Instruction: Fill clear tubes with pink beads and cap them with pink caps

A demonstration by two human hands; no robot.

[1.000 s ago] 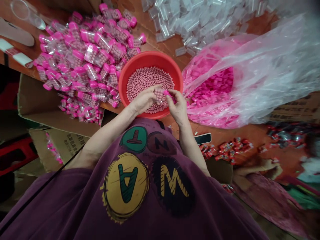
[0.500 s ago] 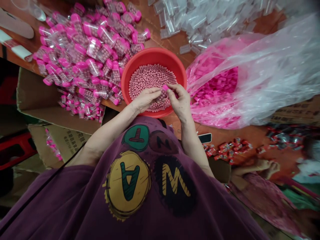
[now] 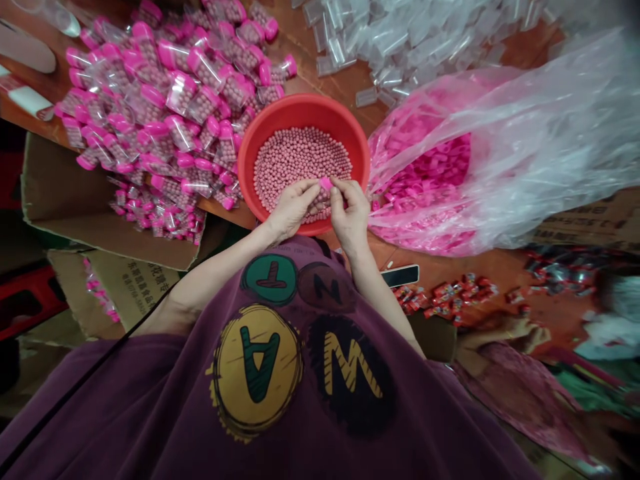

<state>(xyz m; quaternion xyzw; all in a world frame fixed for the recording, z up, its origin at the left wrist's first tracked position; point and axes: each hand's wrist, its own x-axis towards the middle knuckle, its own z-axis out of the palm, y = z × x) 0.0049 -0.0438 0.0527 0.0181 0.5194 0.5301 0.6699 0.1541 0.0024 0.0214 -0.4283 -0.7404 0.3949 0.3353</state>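
Note:
Both hands meet over the near side of a red basin [image 3: 249, 137] that holds many small pink balls [image 3: 300, 157]. My left hand [image 3: 290, 208] is closed around a small clear jar with pink balls inside, mostly covered by the fingers. My right hand [image 3: 351, 212] pinches the bright pink cap [image 3: 325, 183] at the top of that jar. Whether the cap is fully seated cannot be seen. To the left lies a heap of filled jars with pink caps [image 3: 185, 127]. Right of the basin, a clear plastic bag [image 3: 505, 153] holds loose pink caps [image 3: 435, 170].
Clear jars without caps [image 3: 390, 40] are piled at the back. A cardboard box [image 3: 100, 223] stands at the left table edge. A phone [image 3: 400, 275] and red-wrapped pieces [image 3: 460, 293] lie on the right. At lower right is another person's arm [image 3: 495, 333].
My hands have drawn slightly closer together around the jar and its cap, with the right hand lower and more to the left. The whole view has shifted a little.

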